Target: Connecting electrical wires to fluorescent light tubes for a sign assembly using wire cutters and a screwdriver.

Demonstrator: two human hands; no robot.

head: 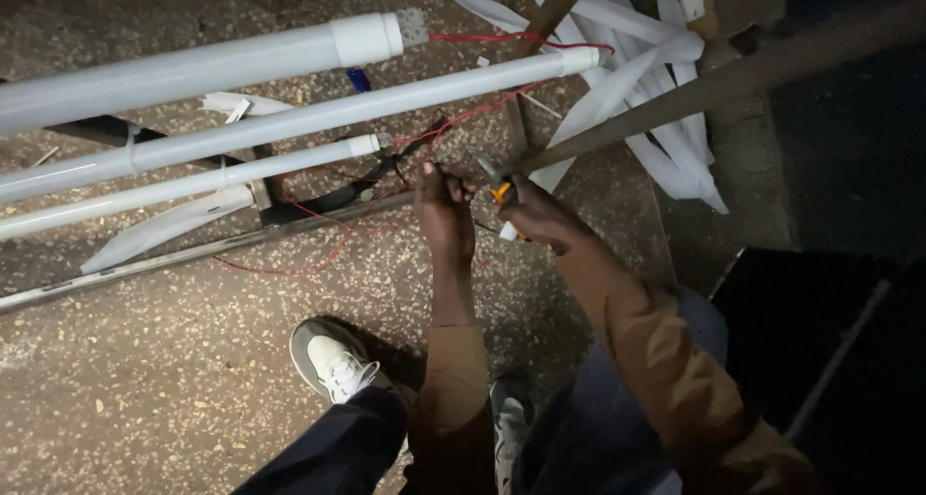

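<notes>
**Kid:** What are your hands doing?

**Me:** My left hand is pinched shut on a thin wire. My right hand is closed around a small tool with orange handles. It looks like pliers or a cutter, but it is too dark for me to be sure.

**Kid:** Are your hands close together?

**Me:** Very close, nearly touching. The tool's tip sits between them, just to the 3 o'clock side of my left fingers.

**Kid:** Where does the wire go?

**Me:** From my left fingers it runs off toward 10 o'clock, to the end of the thin white tube light. A red wire loops on the floor toward 8 o'clock. Another red one goes up toward 1 o'clock, to the middle tube light.

**Kid:** Which hand is nearer the tube?

**Me:** My left one. The tube's end cap is just up from it, at 10 o'clock. My right hand is a bit farther, on the 3 o'clock side.

**Kid:** Which way do the tubes lie?

**Me:** Long ways, from 9 o'clock over toward 2 o'clock, all three side by side. The fat tube light is the farthest from me.

**Kid:** What else is there?

**Me:** A metal strip lies on the speckled floor, under the thin tube. A wooden pole slants over my right hand. My white shoe is down at 7 o'clock.
</notes>
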